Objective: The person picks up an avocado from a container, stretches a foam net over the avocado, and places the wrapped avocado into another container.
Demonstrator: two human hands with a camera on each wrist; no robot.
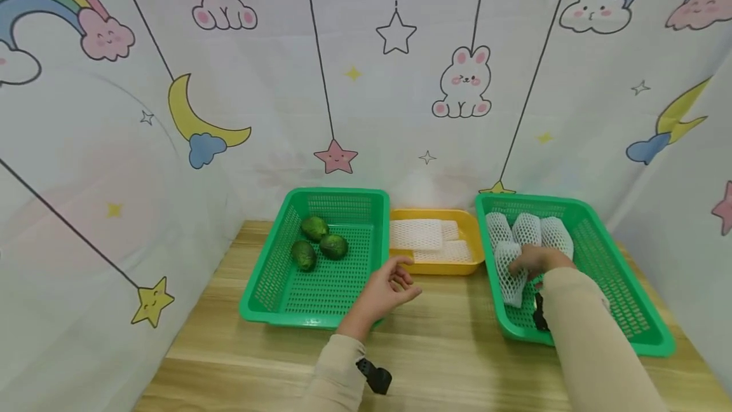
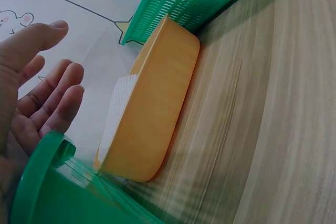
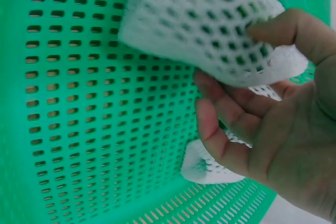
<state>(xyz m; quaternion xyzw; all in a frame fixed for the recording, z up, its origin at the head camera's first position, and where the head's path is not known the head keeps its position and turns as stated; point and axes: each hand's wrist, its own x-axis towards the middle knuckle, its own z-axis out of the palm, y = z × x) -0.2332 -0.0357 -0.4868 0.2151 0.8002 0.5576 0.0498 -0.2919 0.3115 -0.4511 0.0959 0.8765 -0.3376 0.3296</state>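
Note:
In the right green basket (image 1: 635,285), my right hand (image 1: 537,260) grips an avocado in a white foam net sleeve (image 1: 508,275). The right wrist view shows the thumb on top of the netting and fingers beneath; green shows through the mesh. Behind it lie several more sleeved avocados (image 1: 526,229). My left hand (image 1: 389,288) holds nothing, its fingers loosely bent by the right rim of the left green basket (image 1: 311,320). Inside that basket are three bare avocados (image 1: 333,247).
Between the baskets stands a yellow tray (image 1: 440,267) with flat white foam net sleeves (image 1: 420,234) stacked in it. A printed cloth (image 1: 394,94) hangs behind and at both sides of the wooden table (image 1: 429,342).

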